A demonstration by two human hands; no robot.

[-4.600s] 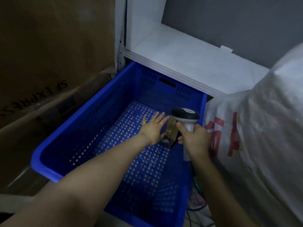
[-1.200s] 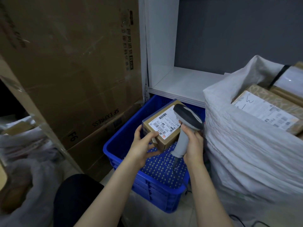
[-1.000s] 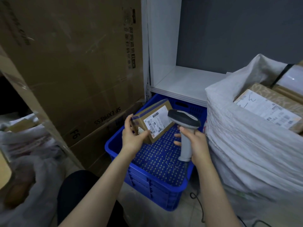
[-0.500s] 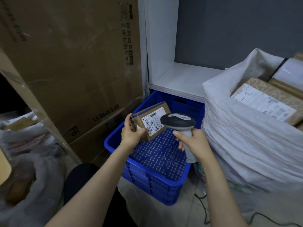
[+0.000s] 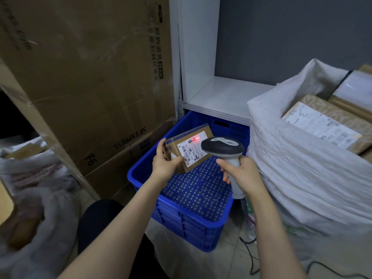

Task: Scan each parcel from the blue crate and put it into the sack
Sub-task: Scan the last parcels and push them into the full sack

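My left hand (image 5: 164,165) holds a small brown cardboard parcel (image 5: 190,147) tilted above the blue crate (image 5: 181,216). A red light spot falls on the barcode of its white label. My right hand (image 5: 242,175) grips the handle of a grey barcode scanner (image 5: 222,148), whose head points at the label from the right. The crate's dotted floor shows no other parcel. The white sack (image 5: 298,174) stands just right of the crate, with several labelled boxes in its open top.
Large brown cardboard boxes (image 5: 96,77) lean along the left of the crate. A white shelf (image 5: 219,99) sits behind it. Grey bags (image 5: 36,198) lie at the lower left. The scanner's cable (image 5: 251,256) trails on the tiled floor. My dark-clothed knee (image 5: 96,220) is in front.
The parcel was lifted out of the crate and turned with its label toward the scanner. The scanner head has swung to the label, and a red light now shows on the barcode.
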